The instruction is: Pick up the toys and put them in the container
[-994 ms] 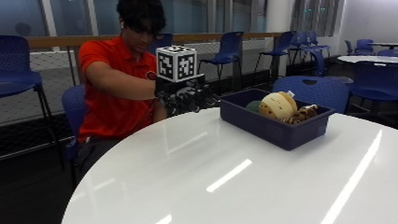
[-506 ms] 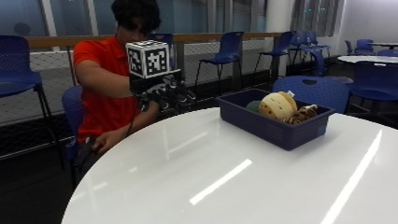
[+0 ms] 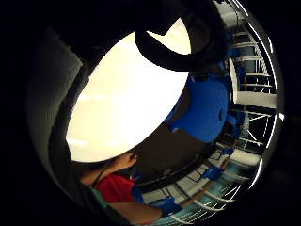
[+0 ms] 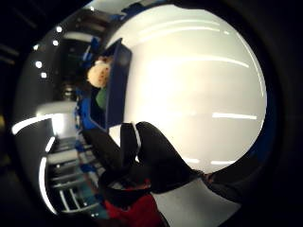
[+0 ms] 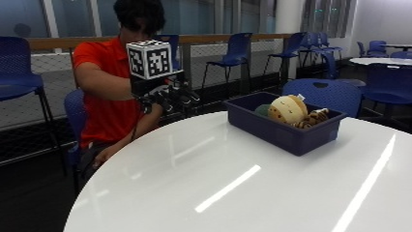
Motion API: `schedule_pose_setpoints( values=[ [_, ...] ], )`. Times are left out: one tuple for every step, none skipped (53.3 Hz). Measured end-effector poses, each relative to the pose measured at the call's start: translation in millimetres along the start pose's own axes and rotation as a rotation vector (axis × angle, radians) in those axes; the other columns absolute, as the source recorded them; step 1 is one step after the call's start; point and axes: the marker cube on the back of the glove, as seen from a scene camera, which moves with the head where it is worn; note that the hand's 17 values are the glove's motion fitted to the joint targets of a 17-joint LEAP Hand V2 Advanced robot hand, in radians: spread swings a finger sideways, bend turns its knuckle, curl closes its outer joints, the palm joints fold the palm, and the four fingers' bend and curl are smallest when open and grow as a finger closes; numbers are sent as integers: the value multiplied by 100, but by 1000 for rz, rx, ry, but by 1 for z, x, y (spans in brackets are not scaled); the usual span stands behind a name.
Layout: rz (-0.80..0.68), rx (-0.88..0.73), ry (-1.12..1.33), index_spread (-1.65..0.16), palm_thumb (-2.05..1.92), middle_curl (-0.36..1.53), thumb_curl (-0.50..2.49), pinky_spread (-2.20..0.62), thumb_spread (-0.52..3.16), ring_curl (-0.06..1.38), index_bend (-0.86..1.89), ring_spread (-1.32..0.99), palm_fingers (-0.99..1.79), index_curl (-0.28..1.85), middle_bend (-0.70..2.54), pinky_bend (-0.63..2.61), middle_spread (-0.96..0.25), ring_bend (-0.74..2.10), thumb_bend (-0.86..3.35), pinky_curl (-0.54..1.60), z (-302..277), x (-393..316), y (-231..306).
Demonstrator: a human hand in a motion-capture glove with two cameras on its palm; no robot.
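Outside view first: the round white worktop [image 5: 257,179] fills most of what lies before me, glossy, with streaks of ceiling light running across it. On its far side sits the dark blue container [image 5: 283,126], a rectangular tub standing flat on the surface. Inside it lie the toys: a pale round plush [image 5: 287,108] that rises above the rim, a striped brown one [image 5: 315,117] against the wall next to it, and a bit of something green [image 5: 262,110] behind them that I cannot make out further. Behind the tub stands a blue chair [image 5: 325,93].

My gloved right hand [image 5: 169,94] is raised in the air at chest height, over the near edge of the worktop and well apart from the container. My fingers [image 5: 183,96] hang loosely curled and hold nothing. My bare left hand [image 5: 103,157] rests low beside the worktop's edge.

From the thumb-side palm view the worktop [image 4: 199,85] spreads wide below, with the container [image 4: 116,82] at its edge, the pale plush [image 4: 98,74] inside it and my black fingers [image 4: 151,151] curling into view. The little-finger-side palm view shows the worktop [image 3: 127,108] and a blue chair [image 3: 207,110] beside it.
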Motion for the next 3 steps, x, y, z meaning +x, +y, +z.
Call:
schedule_pose_setpoints(
  values=[
    [-1, -2, 0, -35, -8, 24, 18, 11, 107, 22, 15, 3, -16, 25, 14, 87, -6, 17, -6, 32, 0, -1, 0],
    [-2, -4, 0, -35, -8, 23, 18, 11, 107, 22, 15, 2, -17, 26, 14, 87, -7, 17, -6, 32, 0, -1, 1],
    [-2, -5, -1, -35, -8, 23, 18, 11, 107, 22, 15, 2, -16, 25, 14, 87, -7, 17, -6, 32, 0, -1, 1]
  ],
)
